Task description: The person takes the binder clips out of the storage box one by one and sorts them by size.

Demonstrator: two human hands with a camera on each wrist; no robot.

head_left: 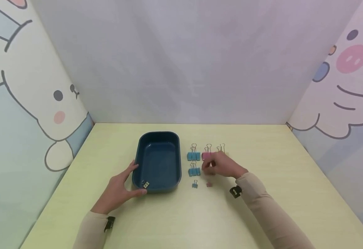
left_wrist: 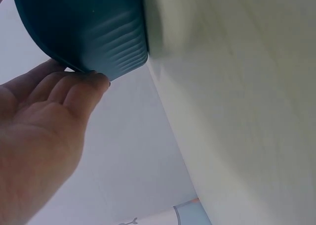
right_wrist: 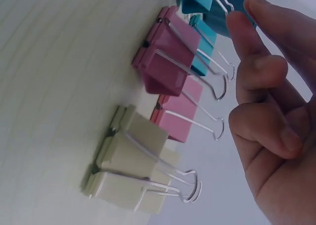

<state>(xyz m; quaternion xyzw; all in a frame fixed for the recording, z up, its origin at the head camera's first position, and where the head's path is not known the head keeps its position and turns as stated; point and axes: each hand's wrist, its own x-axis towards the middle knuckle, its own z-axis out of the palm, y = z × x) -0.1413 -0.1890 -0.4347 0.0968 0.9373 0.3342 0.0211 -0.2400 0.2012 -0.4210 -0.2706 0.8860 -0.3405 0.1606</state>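
Note:
My left hand point(head_left: 114, 192) grips the near left corner of a dark blue tray point(head_left: 180, 162), thumb at the near rim and fingers against the side wall. A tiny pale yellow binder clip point(head_left: 146, 185) lies inside that corner. My right hand point(head_left: 220, 164) hovers among standing binder clips, thumb and index tips close together beside the wire handles of a medium blue binder clip point(head_left: 194, 172). No held thing shows between them. Below the hand in the right wrist view stand a medium pink binder clip point(right_wrist: 170, 57) and a medium cream binder clip point(right_wrist: 133, 146), both hidden from the head view.
Behind stand a large blue binder clip point(head_left: 193, 156), a large pink binder clip point(head_left: 207, 155) and a partly covered large cream one. Nearer lie a tiny blue binder clip point(head_left: 195, 185) and a tiny pink binder clip point(head_left: 209, 184). Walls enclose the pale wooden table point(head_left: 181, 224).

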